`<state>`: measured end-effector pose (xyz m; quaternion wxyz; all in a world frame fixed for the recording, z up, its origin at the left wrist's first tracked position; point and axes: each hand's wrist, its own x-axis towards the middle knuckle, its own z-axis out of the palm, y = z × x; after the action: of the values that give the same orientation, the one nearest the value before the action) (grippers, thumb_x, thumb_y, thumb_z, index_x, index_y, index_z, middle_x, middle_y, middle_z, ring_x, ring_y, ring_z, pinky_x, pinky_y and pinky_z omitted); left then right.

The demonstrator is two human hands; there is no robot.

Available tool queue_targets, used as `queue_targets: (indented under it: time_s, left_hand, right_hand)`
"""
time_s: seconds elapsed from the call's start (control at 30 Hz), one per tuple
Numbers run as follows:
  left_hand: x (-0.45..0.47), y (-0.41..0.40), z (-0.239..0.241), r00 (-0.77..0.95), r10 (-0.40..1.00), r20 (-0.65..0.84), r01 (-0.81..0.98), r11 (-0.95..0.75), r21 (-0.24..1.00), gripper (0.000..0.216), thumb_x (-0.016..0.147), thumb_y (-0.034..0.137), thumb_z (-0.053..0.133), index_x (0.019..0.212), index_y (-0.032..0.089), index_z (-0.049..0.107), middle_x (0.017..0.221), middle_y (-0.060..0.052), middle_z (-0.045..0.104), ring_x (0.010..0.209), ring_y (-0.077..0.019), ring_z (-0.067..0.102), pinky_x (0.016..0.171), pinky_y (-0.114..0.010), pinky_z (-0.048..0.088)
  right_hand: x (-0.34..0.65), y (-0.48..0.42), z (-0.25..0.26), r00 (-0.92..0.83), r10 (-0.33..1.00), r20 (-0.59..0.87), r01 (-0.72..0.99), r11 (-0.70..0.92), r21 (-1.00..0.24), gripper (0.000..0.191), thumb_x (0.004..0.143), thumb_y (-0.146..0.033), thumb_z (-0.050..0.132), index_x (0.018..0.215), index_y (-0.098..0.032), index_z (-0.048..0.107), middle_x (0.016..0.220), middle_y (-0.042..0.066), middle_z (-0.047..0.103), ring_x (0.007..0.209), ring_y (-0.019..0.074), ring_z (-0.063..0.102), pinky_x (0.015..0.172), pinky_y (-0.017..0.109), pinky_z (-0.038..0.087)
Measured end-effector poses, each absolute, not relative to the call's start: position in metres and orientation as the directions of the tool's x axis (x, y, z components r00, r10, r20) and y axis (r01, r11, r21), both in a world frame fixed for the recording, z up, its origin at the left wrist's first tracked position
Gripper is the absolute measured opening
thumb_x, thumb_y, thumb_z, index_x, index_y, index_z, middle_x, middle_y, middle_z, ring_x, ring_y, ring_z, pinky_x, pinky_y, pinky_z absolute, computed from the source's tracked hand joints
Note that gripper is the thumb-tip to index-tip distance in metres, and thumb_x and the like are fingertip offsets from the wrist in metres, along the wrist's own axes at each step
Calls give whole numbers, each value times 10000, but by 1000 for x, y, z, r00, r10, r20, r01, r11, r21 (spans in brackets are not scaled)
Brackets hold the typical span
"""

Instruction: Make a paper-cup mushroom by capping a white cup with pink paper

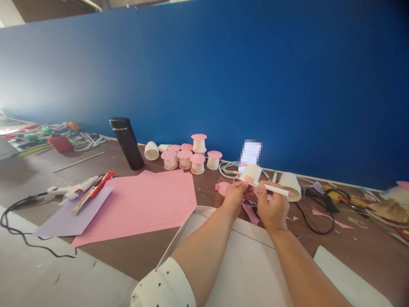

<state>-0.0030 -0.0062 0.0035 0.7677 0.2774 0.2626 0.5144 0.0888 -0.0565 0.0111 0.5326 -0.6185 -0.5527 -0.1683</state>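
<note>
Left hand [234,195]: closed round paper cup [251,173].
Right hand [272,209]: pinching pink-tipped pen [275,189], tip at three o'clock.
Capped cups [197,164]: eleven o'clock, perhaps seven.

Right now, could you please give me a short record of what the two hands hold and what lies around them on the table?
left hand: holds a paper cup, tipped on its side
right hand: grip on a white pen, one end at the cup
left of hands: pink sheet, lilac sheet, glue gun
by the wall: black flask, pink-topped cups
right of hands: second cup, lying on its side
</note>
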Motion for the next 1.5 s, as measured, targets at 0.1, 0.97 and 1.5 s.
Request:
queue_targets:
  time_s: [0.1,0.97,1.5]
  left_hand:
    - [-3,-6,2,328,939,-99,-638,298,710,275,640,325,803,696,122,626,671,-51,645,770,-194,673,772,-322,533]
    - [-1,-4,-3,333,940,-73,-616,276,738,285,644,358,791,690,124,636,656,-51,643,678,-164,644,712,-302,513]
    - [-1,-6,2,306,942,-137,-562,295,772,137,723,240,720,705,115,668,682,-59,660,629,-131,613,678,-277,510]
  right_hand:
    - [88,-57,11,321,508,799,863,192,-468,277,910,-370,508,930,-147,671,893,134,708,861,257,643,784,381,471]
    - [89,-55,10,326,537,778,867,159,-473,285,904,-379,491,914,-155,667,880,144,705,886,278,636,786,394,471]
    - [89,-57,13,353,452,819,868,167,-467,284,908,-374,497,922,-150,673,912,142,708,859,259,651,773,385,485]
